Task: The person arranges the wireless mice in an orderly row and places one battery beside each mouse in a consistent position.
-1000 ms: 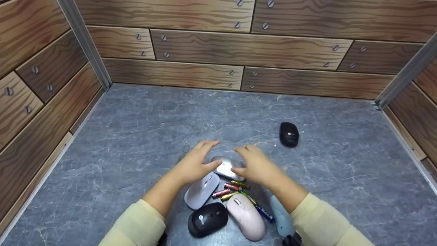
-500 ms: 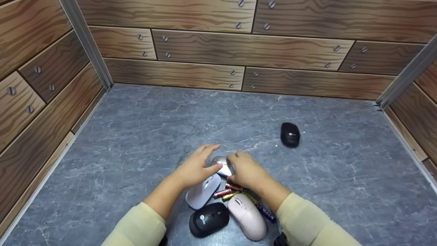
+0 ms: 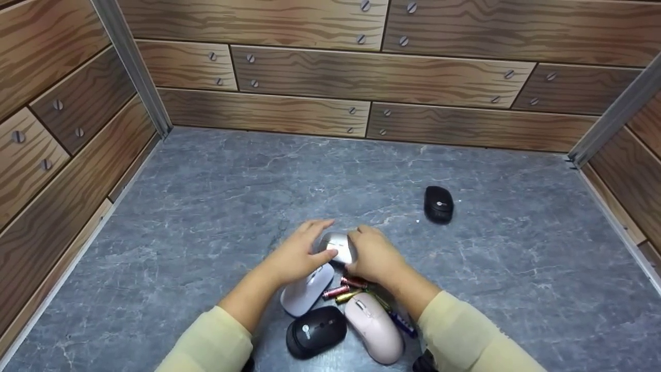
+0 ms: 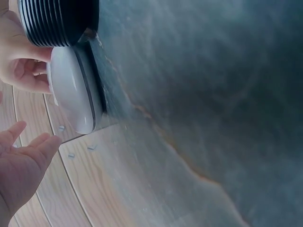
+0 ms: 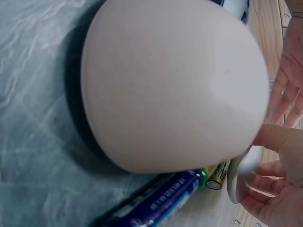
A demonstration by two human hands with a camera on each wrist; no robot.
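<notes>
A silver computer mouse (image 3: 338, 248) is gripped from its right side by my right hand (image 3: 376, 257), thumb at the near side and fingers at the far side. My left hand (image 3: 297, 254) is to the left of it, fingers extended and thumb overlapping the mouse in the head view. Just below the left hand lies a pale lavender mouse (image 3: 307, 290), partly covered by it. Several small batteries, among them a red one (image 3: 336, 292), lie below the right hand, some hidden by it. In the right wrist view the right hand (image 5: 272, 184) curls on the silver mouse (image 5: 242, 176).
A black mouse (image 3: 316, 331) and a pale pink mouse (image 3: 375, 328) lie nearer the body, with a blue battery (image 3: 404, 324) beside the pink one. Another black mouse (image 3: 438, 204) sits apart at the right. Wood-pattern walls (image 3: 299, 72) surround the grey marbled tabletop (image 3: 206, 196).
My right hand has moved left and down onto the silver mouse and taken hold of it; the mouse has turned slightly. The right forearm now covers the light blue mouse. The left hand has barely moved.
</notes>
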